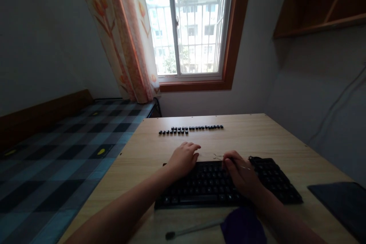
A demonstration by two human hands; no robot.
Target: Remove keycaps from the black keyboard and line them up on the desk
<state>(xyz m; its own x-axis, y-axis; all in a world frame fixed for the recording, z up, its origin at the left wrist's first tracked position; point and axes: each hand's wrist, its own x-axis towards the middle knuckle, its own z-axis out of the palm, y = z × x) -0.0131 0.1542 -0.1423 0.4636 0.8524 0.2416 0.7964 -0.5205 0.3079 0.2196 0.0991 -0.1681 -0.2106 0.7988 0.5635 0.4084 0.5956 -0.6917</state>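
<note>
A black keyboard [210,183] lies across the front part of the table. Over its upper left edge is my left hand [184,157], fingers stretched out and thumb apart, with nothing seen in it. My right hand [238,169] is closed around a wire keycap puller [218,156] above the upper right part of the keyboard. The puller's two thin bent wire ends point left, apart from each other, with no cap between them. Beyond the hands, several loose black keycaps [183,130] stand in two rows on the table.
In front of the keyboard lie a small brush [197,228] and a purple cloth [243,227]. A dark flat pad [340,202] rests at the table's [243,137] right edge. To the left is a bed with a checked cover [77,160]; a window stands behind.
</note>
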